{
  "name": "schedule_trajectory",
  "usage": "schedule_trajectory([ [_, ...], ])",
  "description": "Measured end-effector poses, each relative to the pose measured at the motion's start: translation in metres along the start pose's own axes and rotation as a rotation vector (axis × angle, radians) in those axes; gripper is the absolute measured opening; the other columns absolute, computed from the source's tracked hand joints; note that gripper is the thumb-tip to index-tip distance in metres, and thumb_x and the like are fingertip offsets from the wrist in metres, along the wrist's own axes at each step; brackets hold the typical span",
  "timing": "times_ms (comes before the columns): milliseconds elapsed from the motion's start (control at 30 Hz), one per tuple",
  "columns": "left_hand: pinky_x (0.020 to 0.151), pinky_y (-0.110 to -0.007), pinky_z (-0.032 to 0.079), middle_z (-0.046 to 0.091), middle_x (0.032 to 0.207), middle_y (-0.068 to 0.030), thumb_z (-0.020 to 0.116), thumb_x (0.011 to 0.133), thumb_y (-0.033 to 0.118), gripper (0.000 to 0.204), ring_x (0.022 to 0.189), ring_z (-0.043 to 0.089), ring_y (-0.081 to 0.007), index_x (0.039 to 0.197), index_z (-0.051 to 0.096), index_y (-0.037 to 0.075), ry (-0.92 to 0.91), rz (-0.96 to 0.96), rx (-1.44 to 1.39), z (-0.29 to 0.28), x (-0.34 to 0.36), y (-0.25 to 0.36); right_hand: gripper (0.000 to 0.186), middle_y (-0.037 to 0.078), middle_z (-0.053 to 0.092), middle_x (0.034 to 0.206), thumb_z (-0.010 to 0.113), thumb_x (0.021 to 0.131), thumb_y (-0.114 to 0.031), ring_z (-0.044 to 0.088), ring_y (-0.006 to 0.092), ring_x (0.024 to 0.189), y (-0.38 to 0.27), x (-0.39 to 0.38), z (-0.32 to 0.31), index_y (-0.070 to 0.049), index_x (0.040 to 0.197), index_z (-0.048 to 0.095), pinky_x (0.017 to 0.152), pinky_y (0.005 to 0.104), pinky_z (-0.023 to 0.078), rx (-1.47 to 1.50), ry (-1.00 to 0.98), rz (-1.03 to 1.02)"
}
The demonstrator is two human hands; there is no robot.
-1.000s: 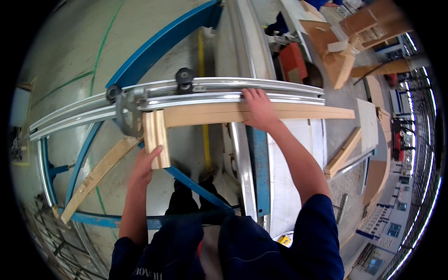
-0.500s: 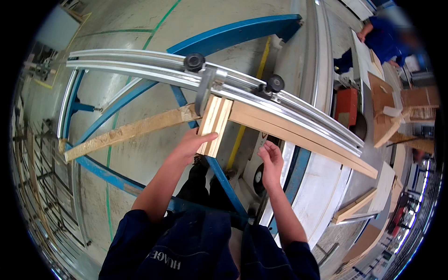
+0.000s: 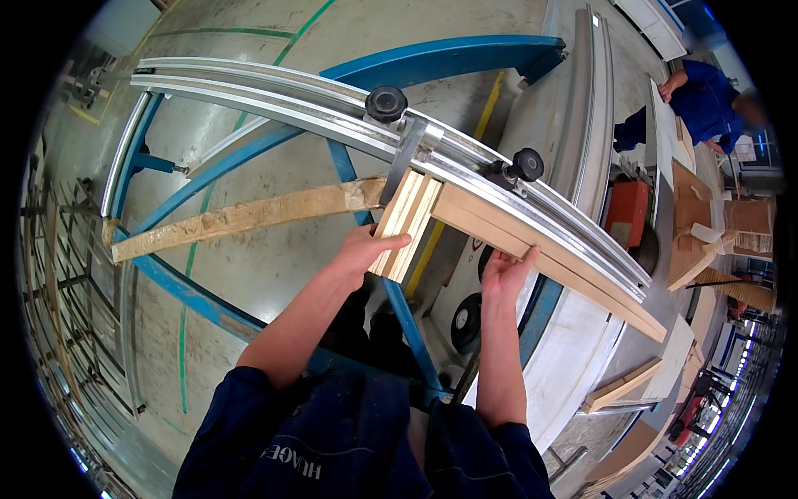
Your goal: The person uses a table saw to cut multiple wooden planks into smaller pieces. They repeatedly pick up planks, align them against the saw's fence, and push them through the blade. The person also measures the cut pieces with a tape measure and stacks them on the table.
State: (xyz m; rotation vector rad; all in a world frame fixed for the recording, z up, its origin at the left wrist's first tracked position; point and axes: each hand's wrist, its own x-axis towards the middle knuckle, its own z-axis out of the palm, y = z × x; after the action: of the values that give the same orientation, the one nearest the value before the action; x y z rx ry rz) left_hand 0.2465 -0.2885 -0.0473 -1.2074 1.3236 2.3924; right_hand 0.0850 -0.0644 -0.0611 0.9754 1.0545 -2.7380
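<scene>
My left hand (image 3: pixel 370 249) grips a short stack of layered wood strips (image 3: pixel 406 223), thumb on top and fingers beneath. The stack's far end meets a metal stop (image 3: pixel 405 162) on the aluminium fence rail (image 3: pixel 274 106). With thumb above and fingers below, my right hand (image 3: pixel 507 272) holds the near edge of a long brown board (image 3: pixel 573 281). The board lies along the rail, its left end beside the stack. Two black knobs stand on the rail, one knob (image 3: pixel 386 104) near the stop and another knob (image 3: pixel 526 165) farther right.
A wrapped wooden bar (image 3: pixel 249 218) slants across the blue frame (image 3: pixel 199 301) at left. A red machine part (image 3: pixel 625 212) stands right of the rail. Another person (image 3: pixel 702 100) leans over a panel at far right. Wood offcuts (image 3: pixel 622 387) lie at lower right.
My right hand has moved up and taken hold of the long board's edge. My left hand keeps its grip on the stack. The whole view has shifted slightly.
</scene>
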Motion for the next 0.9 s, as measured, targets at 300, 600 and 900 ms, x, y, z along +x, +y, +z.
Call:
schedule_trajectory([
  [300,0.089,-0.037,0.057,0.072,0.117,-0.0185,0.085,0.087,0.034,0.066,0.102,0.072,-0.022,0.131,0.064,-0.01,-0.066,0.007,0.161,-0.004,0.002,0.02,0.05,0.012,0.058,0.143,0.058,0.108,-0.04,0.055,0.0237,0.134,-0.004,-0.002,-0.005,-0.005,0.144,0.053,0.12,0.0393,0.046,-0.109,-0.09,0.028],
  [600,0.093,-0.037,0.057,0.071,0.124,-0.0196,0.087,0.085,0.031,0.069,0.108,0.071,-0.0244,0.137,0.061,-0.006,-0.069,0.089,0.239,-0.004,0.019,0.017,0.058,0.011,0.059,0.144,0.051,0.109,-0.049,0.055,0.0269,0.134,-0.002,0.0,-0.014,-0.005,0.148,0.047,0.122,0.0443,0.042,-0.329,-0.169,0.028],
  [900,0.094,-0.038,0.055,0.071,0.12,-0.0119,0.084,0.089,0.03,0.064,0.109,0.069,-0.0214,0.139,0.06,-0.001,-0.071,0.046,0.109,-0.001,0.022,0.015,0.042,0.018,0.071,0.11,0.068,0.103,-0.032,0.072,0.0243,0.094,-0.07,-0.024,-0.055,0.007,0.121,0.066,0.084,0.0386,0.059,-1.03,-0.344,-0.069],
])
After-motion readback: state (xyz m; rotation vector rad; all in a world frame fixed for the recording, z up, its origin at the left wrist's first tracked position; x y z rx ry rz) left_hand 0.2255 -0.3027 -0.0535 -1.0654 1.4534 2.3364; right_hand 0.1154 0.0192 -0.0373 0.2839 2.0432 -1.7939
